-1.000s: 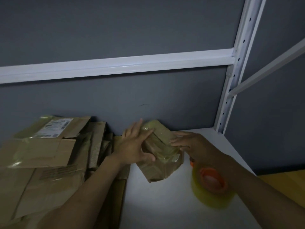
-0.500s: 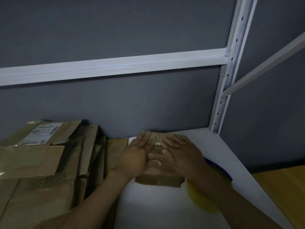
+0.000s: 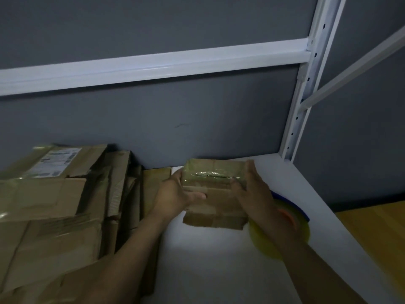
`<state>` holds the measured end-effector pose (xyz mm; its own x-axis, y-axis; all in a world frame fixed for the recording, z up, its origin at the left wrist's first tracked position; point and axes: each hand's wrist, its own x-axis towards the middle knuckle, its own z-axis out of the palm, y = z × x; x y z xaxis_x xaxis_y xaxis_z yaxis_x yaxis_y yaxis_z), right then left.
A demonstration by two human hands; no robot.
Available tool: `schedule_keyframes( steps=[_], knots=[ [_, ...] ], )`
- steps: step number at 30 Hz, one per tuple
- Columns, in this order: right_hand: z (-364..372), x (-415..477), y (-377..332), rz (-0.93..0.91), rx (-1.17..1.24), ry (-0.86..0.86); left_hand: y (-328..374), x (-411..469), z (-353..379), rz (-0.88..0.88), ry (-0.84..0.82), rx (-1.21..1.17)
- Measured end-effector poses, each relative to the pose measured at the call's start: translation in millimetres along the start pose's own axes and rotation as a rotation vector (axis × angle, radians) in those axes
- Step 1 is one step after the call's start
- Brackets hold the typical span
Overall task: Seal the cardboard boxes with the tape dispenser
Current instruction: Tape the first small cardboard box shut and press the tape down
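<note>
— What fills the view?
— A grey wall (image 3: 153,128) crossed by a white rack frame (image 3: 153,64). Below it is a white shelf (image 3: 208,270).
— And at 8 o'clock?
— A pile of flattened cardboard (image 3: 54,205).
— The box?
— A small cardboard box (image 3: 214,202) sits at centre, glossy tape on its top.
— Hands?
— The left hand (image 3: 173,196) grips its 9 o'clock end, thumb across the front. The right hand (image 3: 256,194) presses straight fingers against the 3 o'clock end.
— The tape dispenser (image 3: 260,242)?
— At 4 o'clock, half hidden behind the right forearm.
</note>
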<state>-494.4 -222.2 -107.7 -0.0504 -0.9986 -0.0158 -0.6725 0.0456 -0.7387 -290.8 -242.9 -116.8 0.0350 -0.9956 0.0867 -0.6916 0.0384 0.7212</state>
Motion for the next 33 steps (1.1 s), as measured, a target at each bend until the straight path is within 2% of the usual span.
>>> schedule_keyframes(
  steps=[3, 6, 14, 19, 22, 27, 31, 33],
  knots=[
    [-3, -3, -2, 0.123, 0.09, -0.007, -9, -10, 7, -0.029, 0.035, -0.092],
    [-10, 0, -3, 0.167, 0.116, -0.012, -11, -16, 5, 0.007, 0.02, -0.141],
    [-8, -17, 7, 0.052, 0.503, 0.1, 9, -24, -11, 0.06, 0.054, -0.359],
    [-9, -25, 7, 0.058, 0.63, 0.258, 13, -38, -23, 0.095, 0.019, -0.513],
    [-7, -23, 5, 0.091, 0.731, 0.29, 7, -41, -29, 0.139, 0.036, -0.51],
    [-1, -24, 6, 0.074, 0.725, 0.221, 16, -50, -36, 0.166, 0.102, -0.332],
    [7, -36, 10, -0.007, 0.682, 0.127, 21, -51, -33, 0.062, 0.18, -0.45],
    [13, -39, 15, -0.046, 0.577, 0.073, 13, -49, -26, 0.059, 0.215, -0.427]
  ],
)
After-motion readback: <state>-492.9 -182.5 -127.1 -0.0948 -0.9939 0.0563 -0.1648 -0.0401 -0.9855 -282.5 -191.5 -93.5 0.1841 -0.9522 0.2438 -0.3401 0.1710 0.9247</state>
